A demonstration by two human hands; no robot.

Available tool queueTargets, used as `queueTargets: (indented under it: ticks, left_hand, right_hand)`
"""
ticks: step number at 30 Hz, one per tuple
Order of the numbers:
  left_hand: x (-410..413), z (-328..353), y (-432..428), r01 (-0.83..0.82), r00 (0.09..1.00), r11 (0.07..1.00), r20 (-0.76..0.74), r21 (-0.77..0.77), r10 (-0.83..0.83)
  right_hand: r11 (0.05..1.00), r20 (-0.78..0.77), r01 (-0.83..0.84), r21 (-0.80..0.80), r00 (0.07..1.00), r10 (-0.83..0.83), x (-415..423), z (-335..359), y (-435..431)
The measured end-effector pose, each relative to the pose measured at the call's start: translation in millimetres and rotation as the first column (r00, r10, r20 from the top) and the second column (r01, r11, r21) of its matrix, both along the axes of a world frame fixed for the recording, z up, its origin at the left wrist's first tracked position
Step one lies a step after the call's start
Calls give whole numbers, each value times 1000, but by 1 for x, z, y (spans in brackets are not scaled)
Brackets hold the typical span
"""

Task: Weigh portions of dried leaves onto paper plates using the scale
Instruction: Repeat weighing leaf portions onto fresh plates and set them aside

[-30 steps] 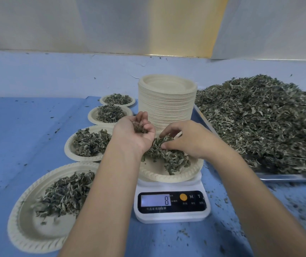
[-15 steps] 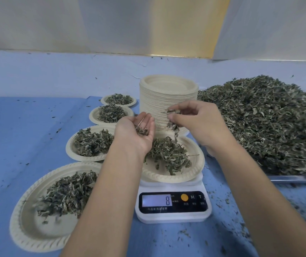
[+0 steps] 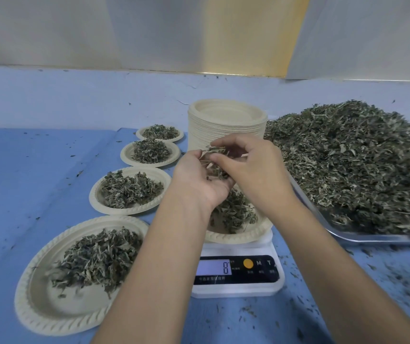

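- Near the front edge of the worktop, about midway along it, the scale (image 3: 236, 286) carries a paper plate (image 3: 238, 236) holding a portion of dried leaves (image 3: 233, 212). Its display (image 3: 213, 267) reads 8.
- Above that plate the left hand (image 3: 199, 180) lies palm up, cupped round a tuft of leaves (image 3: 217, 155). The right hand (image 3: 253, 170) pinches at the same tuft, its fingertips against the left palm.
- Loose bits could slip between the fingers onto the plate and shift the reading, or scatter on the worktop, which is already strewn with crumbs.
- A forearm brushing the plate's rim or the scale would give a false weight.
- The stack of plates (image 3: 226, 115) stands just behind the hands, so a careless lift could knock it.
- Half a second ago the right hand was raised apart from the left, holding a few leaves over the plate. It has since come across to meet the left palm.
- The display shows 8 as before, and the four filled plates (image 3: 57, 311) toward the left edge are unmoved.
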State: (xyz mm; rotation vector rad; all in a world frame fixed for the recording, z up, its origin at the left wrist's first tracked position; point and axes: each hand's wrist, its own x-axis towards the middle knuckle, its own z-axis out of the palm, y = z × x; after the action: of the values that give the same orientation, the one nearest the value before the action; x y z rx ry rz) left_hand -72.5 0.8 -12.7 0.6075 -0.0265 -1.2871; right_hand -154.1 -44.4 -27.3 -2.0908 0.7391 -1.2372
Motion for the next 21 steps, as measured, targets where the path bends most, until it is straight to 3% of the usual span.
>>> queueTargets:
  ticks: [5, 9, 16, 18, 21]
  left_hand:
    - [0, 2, 1, -11, 994, 1000, -105, -23, 9]
    - [3, 0, 1, -35, 998, 999, -43, 16, 36]
    - [13, -5, -2, -115, 992, 992, -49, 47, 117]
    - [15, -6, -3, -132, 989, 990, -62, 44, 135]
    - [18, -6, -2, -142, 988, 990, -62, 25, 144]
  right_hand:
    - [981, -177, -16, -194, 984, -19, 1, -4, 5]
    - [946, -342, 3, -324, 932, -120, 3, -7, 3]
    - [992, -414, -121, -42, 906, 93, 1, -5, 0]
    - [985, -370, -160, 68, 913, 173, 0, -4, 0]
    - [969, -187, -200, 147, 956, 226, 1, -6, 0]
